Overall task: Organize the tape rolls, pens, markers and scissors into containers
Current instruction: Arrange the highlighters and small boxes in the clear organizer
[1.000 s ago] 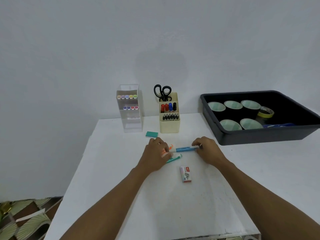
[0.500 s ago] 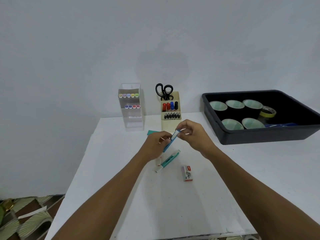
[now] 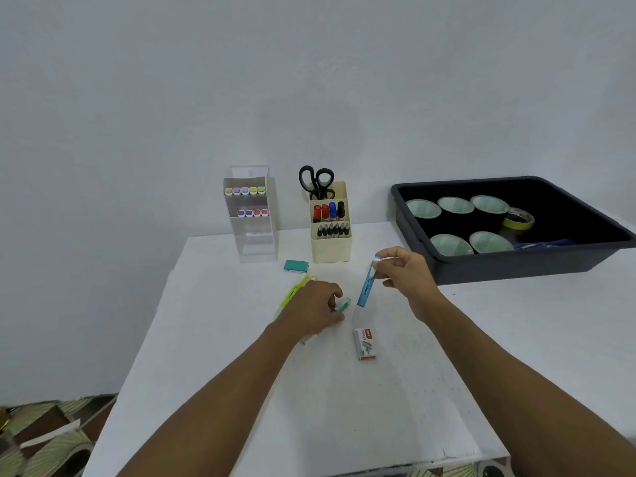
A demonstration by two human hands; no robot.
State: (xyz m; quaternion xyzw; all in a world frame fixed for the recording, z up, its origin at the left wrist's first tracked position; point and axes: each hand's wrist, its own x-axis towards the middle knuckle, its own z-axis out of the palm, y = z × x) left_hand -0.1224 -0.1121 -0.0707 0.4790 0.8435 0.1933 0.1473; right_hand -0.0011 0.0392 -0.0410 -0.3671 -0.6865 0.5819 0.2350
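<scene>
Where the white counter [image 3: 344,407] lay nearest to us, we saw two bare forearms reaching across it. Between them, a small box of staples [image 3: 364,344] lay flat, apart from both hands.

Just beyond it the left hand [image 3: 311,309] rested low on the counter, its fingers curled round a green marker [image 3: 343,304] and pinching it against the thumb. A yellow highlighter [image 3: 295,290] poked out past the knuckles on the far side; we could not tell whether the hand held it too or merely covered it.

To the right, the right hand [image 3: 404,273] was raised, its thumb and fingers pinching the upper end of a blue marker [image 3: 366,285]. The marker hung tilted, its lower end close beside the green one. We could not tell whether that end touched the counter.

Farther back a teal block [image 3: 296,266] lay on the counter. Behind it stood a cream holder [image 3: 331,247] with black pens [image 3: 333,230] in front, red, blue and black markers [image 3: 328,211] in the middle, and scissors [image 3: 316,182] upright at the back. To its left stood a clear rack [image 3: 251,215] with two rows of pastel caps [image 3: 245,191].

At the far right a black bin [image 3: 516,266] held five tape rolls [image 3: 454,204] with a yellow roll [image 3: 519,218] beside them.
</scene>
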